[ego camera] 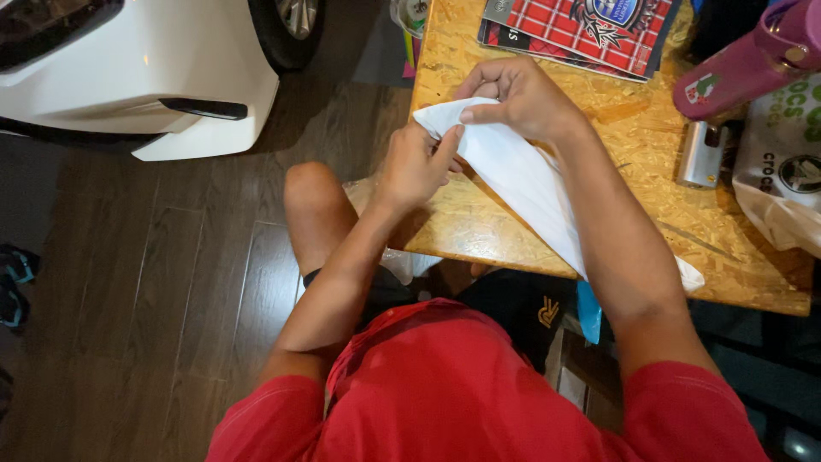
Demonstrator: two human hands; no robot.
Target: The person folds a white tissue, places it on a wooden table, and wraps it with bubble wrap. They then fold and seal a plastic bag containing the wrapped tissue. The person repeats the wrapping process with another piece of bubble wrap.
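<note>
Both hands pinch the white cloth (pixel 522 175) at its upper corner, above the wooden table (pixel 650 145): the left hand (pixel 415 167) grips from below, the right hand (pixel 517 98) from above. The cloth is folded long and narrow, trailing diagonally over the table's near edge.
</note>
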